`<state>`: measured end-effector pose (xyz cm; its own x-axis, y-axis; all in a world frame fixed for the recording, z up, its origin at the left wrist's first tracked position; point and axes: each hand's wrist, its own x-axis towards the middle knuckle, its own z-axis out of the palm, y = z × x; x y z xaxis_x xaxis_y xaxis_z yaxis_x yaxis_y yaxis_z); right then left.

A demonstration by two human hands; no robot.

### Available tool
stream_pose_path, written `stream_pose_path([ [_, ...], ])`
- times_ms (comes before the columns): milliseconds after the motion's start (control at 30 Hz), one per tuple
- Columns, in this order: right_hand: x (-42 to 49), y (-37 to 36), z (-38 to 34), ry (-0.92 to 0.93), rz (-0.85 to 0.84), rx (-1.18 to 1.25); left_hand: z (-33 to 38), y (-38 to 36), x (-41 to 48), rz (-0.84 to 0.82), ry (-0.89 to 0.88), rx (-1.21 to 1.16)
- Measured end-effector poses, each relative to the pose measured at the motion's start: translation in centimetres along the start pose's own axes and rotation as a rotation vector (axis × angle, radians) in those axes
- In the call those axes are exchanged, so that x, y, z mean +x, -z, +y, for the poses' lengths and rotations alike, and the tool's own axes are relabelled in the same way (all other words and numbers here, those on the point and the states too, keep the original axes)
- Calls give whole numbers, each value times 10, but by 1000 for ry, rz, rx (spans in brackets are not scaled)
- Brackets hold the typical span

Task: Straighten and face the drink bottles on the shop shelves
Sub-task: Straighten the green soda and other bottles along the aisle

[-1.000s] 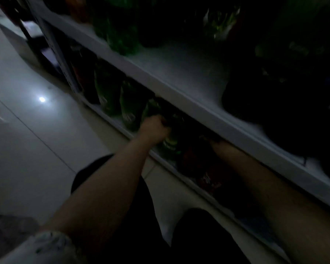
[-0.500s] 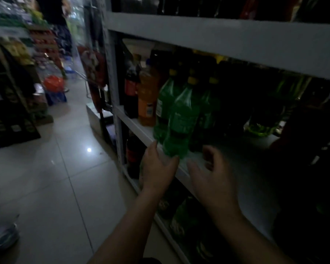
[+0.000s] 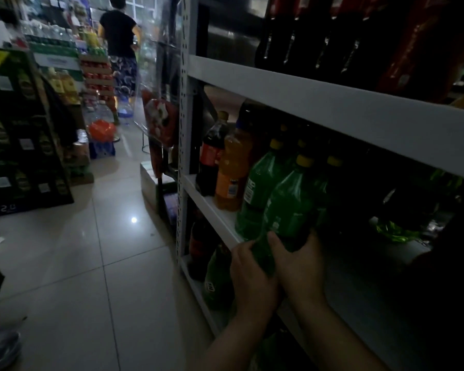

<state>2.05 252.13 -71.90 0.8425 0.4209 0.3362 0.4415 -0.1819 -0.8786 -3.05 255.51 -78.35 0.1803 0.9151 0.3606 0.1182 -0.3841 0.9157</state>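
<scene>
A large green bottle with a yellow cap point(image 3: 287, 207) stands at the front edge of the middle shelf point(image 3: 214, 210). Both my hands grip its base: my left hand point(image 3: 252, 277) on its left side, my right hand point(image 3: 300, 266) on its right side. Another green bottle point(image 3: 260, 191) stands just left of it, then an orange drink bottle point(image 3: 232, 172) and a dark cola bottle point(image 3: 210, 159). More green bottles stand behind in the dark. Dark bottles point(image 3: 306, 36) line the upper shelf, and a green bottle point(image 3: 214, 279) stands on the lower shelf.
The white shelf upright point(image 3: 184, 129) stands at the left end. A tiled aisle floor point(image 3: 91, 263) lies to the left, with a dark display rack point(image 3: 24, 129) across it. A person point(image 3: 119, 49) stands far down the aisle beside stacked goods.
My hands left the lower shelf, rose to the middle shelf, and have closed around the base of the front green bottle. The view has lifted from the floor to the shelves.
</scene>
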Motion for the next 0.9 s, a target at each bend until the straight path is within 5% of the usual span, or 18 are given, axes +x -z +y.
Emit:
stream_pose_path([
  [133,-2,-4,2,66,84,-156,-9,7,4,-135,-65,-60],
  [367,-1,-14,10,33,188,-196,-4,-8,3,-28,-90,146],
  [533,0,-10,24,69,122,-170,-9,-6,1,-83,-19,13],
  [700,0,-7,40,98,51,-192,-34,14,11,-232,-148,-71],
  [833,-1,-8,46,112,59,-269,-44,33,61,-125,-133,-64],
  [900,-1,-8,47,108,51,-256,-37,31,86,-235,-115,-92],
])
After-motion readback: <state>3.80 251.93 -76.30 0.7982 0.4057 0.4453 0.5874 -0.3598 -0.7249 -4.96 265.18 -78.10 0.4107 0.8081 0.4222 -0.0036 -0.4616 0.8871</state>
